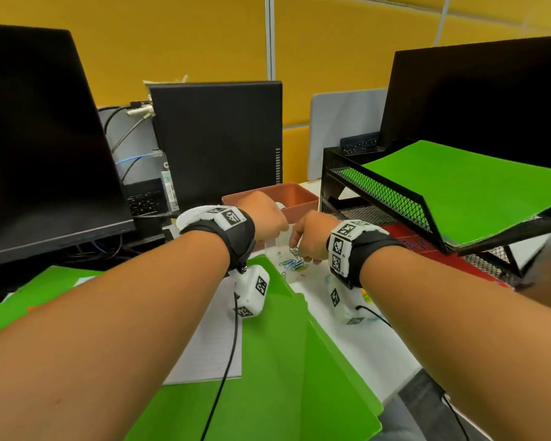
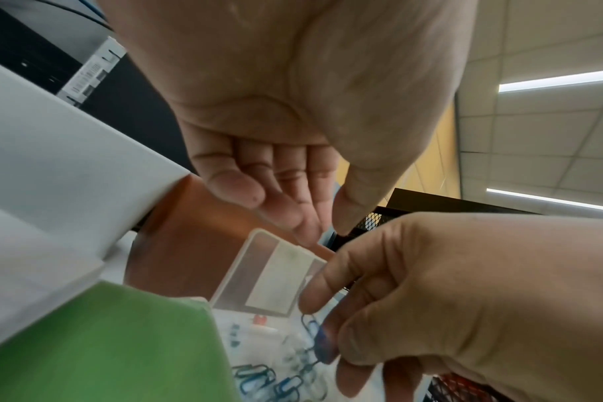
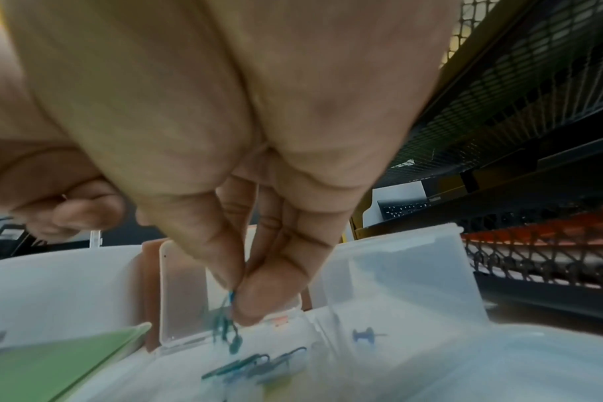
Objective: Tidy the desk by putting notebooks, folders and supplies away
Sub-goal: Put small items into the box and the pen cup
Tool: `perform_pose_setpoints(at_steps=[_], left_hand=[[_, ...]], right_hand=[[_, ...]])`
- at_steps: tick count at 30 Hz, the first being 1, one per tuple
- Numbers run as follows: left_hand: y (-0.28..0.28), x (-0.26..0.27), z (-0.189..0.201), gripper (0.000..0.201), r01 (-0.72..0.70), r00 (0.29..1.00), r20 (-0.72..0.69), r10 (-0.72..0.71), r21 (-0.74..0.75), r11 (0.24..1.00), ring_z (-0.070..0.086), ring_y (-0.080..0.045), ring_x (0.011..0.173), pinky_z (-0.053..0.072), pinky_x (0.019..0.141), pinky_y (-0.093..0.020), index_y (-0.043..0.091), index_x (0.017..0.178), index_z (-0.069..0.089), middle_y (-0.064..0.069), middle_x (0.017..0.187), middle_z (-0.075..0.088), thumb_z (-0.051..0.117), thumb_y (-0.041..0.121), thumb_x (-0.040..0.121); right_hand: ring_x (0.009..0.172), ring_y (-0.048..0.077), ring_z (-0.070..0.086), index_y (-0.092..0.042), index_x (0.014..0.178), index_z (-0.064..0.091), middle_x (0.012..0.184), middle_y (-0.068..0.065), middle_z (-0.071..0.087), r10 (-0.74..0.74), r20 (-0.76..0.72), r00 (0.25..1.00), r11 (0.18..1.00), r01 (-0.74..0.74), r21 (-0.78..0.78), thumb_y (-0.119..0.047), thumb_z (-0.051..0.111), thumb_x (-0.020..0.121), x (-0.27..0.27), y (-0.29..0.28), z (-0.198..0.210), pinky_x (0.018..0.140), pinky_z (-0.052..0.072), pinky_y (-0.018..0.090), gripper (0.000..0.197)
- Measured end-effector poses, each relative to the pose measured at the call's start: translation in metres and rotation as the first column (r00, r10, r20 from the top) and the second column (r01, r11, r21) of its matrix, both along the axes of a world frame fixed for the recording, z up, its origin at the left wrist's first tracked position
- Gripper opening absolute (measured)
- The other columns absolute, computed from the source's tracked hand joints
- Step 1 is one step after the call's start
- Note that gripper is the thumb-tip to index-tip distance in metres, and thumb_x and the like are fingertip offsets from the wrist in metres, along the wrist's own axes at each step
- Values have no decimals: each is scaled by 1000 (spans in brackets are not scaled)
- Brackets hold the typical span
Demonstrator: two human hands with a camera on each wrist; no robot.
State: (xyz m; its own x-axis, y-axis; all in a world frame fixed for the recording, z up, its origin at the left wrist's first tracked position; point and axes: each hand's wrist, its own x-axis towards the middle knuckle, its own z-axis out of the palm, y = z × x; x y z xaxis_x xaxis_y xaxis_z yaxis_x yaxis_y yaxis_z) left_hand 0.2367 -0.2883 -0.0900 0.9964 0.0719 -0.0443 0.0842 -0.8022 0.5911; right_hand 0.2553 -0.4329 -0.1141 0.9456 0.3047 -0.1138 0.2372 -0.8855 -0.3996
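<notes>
Right hand [image 3: 224,152] pinches paper clips [image 3: 226,323] hanging lengthwise downward; left hand [image 2: 293,114] relaxed, empty.

left hand [image 1: 263,214]: fingers curled, grip unclear | right hand [image 1: 312,237]: thumb and fingertips pinched together, pointing down

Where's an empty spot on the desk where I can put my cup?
The best bare spot is the white desk between the green folders and the right forearm. Near the rack it is crowded: paper clips lie loose by the clear box and the brown tray, and the right hand is pinching some there.
</notes>
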Motion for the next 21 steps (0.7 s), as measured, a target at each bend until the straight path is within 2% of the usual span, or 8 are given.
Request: perform_pose_setpoints(at_steps=[2,4,8,11,14,17,21], left_hand=[[-1,-3,-3,19,-4,1000,14,4,-60,998,75,-27,93,62,84,-42,10,104,77,-10,101,77,63,18,94],[0,-8,-4,19,-10,1000,20,11,-43,999,74,-25,89,63,83,-40,10,102,78,-9,100,77,62,14,93],[16,-19,-3,18,-14,999,-50,11,-49,999,71,-23,71,62,80,-41,9,97,79,-12,93,78,63,11,89],[37,-33,2,20,-34,996,-77,34,6,999,77,-28,82,61,82,-43,10,99,78,-13,94,78,63,12,87],[64,-53,10,17,-73,996,-52,73,-3,997,76,-24,74,61,75,-37,9,99,77,-5,86,77,64,13,88],[96,-77,18,16,-148,987,-55,150,48,988,75,-21,72,58,67,-31,7,103,74,-4,86,75,67,15,92],[152,-118,22,16,-262,957,-95,272,106,959,74,-20,67,57,61,-28,7,102,73,-7,85,73,70,19,92]], right_hand=[[82,19,74,-27,95,78,74,-8,69,-6,13,1000,999,6,-34,-2,67,89,0,4,-2,81,64,38,27],[86,21,74,-25,102,77,73,-8,66,-3,-3,1000,999,3,-34,3,64,90,0,5,-3,83,64,39,33],[79,24,77,-19,106,74,83,6,75,-7,-10,1000,999,7,54,2,56,94,-8,11,5,78,65,40,30],[80,26,77,-16,101,73,84,11,75,40,-14,999,993,-38,112,1,61,93,-19,33,17,77,65,40,22],[71,23,77,-17,90,78,76,8,76,125,-19,992,984,-121,129,-4,71,87,-31,66,26,75,65,38,15],[60,19,71,-13,89,78,70,7,74,195,-14,981,964,-189,187,-8,76,86,-49,105,33,69,65,33,6],[68,23,75,-8,93,78,72,8,76,334,-45,941,931,-322,172,-14,78,87,-78,157,35,77,65,40,9]])
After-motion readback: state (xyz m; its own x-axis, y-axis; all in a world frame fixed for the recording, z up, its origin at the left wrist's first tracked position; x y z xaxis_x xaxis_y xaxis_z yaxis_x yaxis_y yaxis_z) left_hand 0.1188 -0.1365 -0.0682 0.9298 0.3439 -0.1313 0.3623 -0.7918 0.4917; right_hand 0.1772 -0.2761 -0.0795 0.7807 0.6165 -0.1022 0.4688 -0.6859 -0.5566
